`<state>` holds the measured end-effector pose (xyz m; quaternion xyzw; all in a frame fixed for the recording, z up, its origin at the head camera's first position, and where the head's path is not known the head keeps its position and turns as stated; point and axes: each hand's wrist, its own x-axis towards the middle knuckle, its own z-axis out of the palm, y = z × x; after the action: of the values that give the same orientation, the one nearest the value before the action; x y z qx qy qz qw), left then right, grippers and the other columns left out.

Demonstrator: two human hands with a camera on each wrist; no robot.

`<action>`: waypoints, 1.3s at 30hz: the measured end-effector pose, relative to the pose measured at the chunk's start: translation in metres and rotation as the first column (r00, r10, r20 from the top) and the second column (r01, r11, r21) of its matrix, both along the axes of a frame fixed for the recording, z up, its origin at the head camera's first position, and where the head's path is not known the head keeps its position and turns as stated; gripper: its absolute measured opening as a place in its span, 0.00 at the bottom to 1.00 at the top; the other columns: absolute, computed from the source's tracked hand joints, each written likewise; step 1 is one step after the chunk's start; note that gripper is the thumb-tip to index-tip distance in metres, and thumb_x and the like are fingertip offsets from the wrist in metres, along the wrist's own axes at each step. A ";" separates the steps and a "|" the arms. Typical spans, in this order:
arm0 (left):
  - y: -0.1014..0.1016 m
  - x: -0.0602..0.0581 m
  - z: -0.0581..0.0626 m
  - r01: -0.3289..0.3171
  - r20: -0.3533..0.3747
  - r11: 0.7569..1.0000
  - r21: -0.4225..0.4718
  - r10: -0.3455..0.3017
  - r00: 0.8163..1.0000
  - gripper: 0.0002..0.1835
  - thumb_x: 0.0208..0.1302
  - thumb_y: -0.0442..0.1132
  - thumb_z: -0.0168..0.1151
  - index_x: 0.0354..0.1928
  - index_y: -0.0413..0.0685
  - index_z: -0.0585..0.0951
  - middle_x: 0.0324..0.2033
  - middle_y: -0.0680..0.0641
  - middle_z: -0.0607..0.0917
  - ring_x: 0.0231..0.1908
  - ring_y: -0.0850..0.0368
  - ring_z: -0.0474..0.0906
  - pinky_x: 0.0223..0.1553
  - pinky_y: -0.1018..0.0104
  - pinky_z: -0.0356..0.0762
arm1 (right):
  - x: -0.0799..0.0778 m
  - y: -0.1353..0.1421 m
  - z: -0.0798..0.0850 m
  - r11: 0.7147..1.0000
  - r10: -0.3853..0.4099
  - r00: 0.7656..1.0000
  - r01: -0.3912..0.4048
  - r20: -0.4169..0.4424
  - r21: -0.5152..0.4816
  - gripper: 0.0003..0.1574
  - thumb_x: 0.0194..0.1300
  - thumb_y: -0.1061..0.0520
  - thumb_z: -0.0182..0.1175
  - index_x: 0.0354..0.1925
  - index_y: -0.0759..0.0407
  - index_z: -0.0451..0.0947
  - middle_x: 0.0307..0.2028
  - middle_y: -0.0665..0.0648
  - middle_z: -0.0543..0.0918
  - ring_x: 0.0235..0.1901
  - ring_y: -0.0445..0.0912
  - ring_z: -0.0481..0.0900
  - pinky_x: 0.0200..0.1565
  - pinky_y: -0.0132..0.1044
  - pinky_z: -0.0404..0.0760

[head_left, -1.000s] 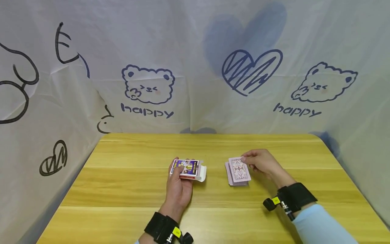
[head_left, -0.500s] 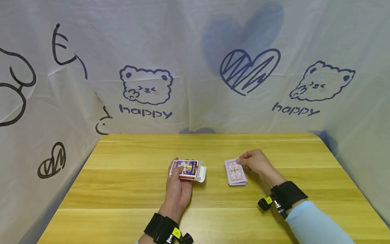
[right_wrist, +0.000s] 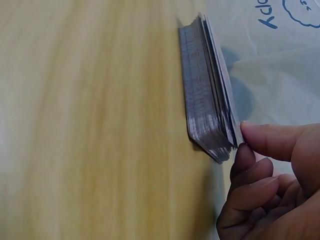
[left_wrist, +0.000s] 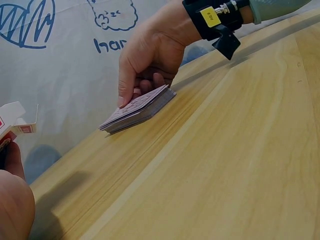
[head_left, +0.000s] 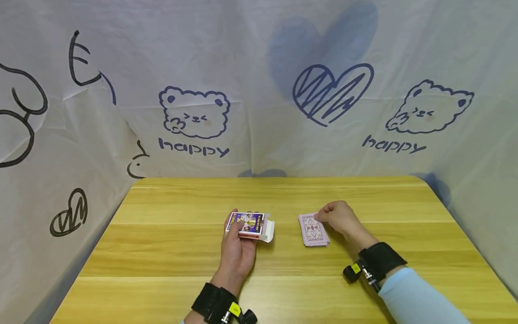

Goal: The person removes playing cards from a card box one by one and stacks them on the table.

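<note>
My left hand (head_left: 238,249) grips an open card box (head_left: 247,223) with a purple printed front, thumb across the top and fingers beneath. Its white end flap (head_left: 269,230) sticks out to the right, also seen at the left edge of the left wrist view. To the right, a stack of playing cards (head_left: 313,230) lies face down on the table, pink-patterned backs up. My right hand (head_left: 341,218) pinches the top of the stack at its far right corner, thumb above and fingertips under the edge. In the right wrist view the upper cards (right_wrist: 215,70) are slightly fanned apart over the tight lower stack.
The yellow wood-grain table (head_left: 182,252) reaches back to a white cloth (head_left: 259,58) with drawn bears and hearts, which also hangs at both sides. A black strap with a small camera sits on the left wrist (head_left: 220,303) and on the right wrist (head_left: 380,261).
My right hand has moved a little left and brought the pinched top cards down into line with the stack. The left hand and card box have stayed in place.
</note>
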<state>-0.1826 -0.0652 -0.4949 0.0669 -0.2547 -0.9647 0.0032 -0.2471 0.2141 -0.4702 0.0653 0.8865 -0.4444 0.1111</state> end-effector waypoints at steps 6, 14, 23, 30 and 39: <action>0.000 -0.001 0.002 -0.020 -0.007 1.000 0.002 0.020 1.000 0.33 0.70 0.31 0.41 0.74 0.51 0.48 0.71 0.33 0.52 0.66 0.42 0.62 0.67 0.57 0.68 | 0.000 -0.002 0.001 1.000 0.012 1.000 -0.012 -0.018 0.021 0.14 0.60 0.53 0.66 0.35 0.63 0.79 0.32 0.57 0.76 0.28 0.48 0.69 0.25 0.34 0.66; -0.002 0.000 0.002 -0.006 -0.005 1.000 -0.011 0.006 1.000 0.33 0.71 0.32 0.43 0.75 0.53 0.48 0.72 0.35 0.52 0.66 0.45 0.63 0.67 0.57 0.68 | -0.002 -0.003 -0.001 0.997 0.035 0.998 -0.032 -0.042 0.073 0.14 0.59 0.51 0.67 0.34 0.61 0.79 0.34 0.58 0.78 0.32 0.50 0.70 0.27 0.35 0.68; -0.003 0.000 0.002 -0.013 -0.010 1.000 -0.006 0.013 1.000 0.33 0.70 0.32 0.42 0.75 0.53 0.47 0.71 0.34 0.53 0.65 0.44 0.63 0.67 0.56 0.68 | -0.003 -0.005 0.001 0.995 0.043 0.998 -0.039 -0.045 0.090 0.15 0.59 0.50 0.67 0.35 0.61 0.78 0.35 0.58 0.78 0.33 0.50 0.71 0.28 0.35 0.69; -0.003 0.000 0.001 -0.012 0.008 1.000 -0.010 0.012 1.000 0.34 0.69 0.31 0.42 0.74 0.53 0.48 0.71 0.34 0.54 0.65 0.45 0.64 0.66 0.57 0.69 | 0.000 -0.009 0.004 0.998 0.009 0.997 -0.004 -0.080 0.066 0.17 0.61 0.48 0.63 0.36 0.62 0.78 0.36 0.60 0.78 0.33 0.51 0.71 0.28 0.35 0.70; -0.001 0.002 0.001 0.036 -0.010 0.999 -0.017 -0.037 0.999 0.34 0.70 0.32 0.46 0.75 0.54 0.50 0.70 0.36 0.58 0.65 0.46 0.65 0.66 0.61 0.68 | 0.026 -0.038 0.026 0.996 -0.014 0.979 -0.005 -0.205 -0.090 0.18 0.68 0.49 0.58 0.39 0.64 0.81 0.35 0.66 0.80 0.23 0.49 0.64 0.26 0.37 0.63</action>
<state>-0.1805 -0.0663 -0.4934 0.0571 -0.2640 -0.9627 -0.0125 -0.2208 0.1764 -0.4445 0.0160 0.8722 -0.4885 0.0209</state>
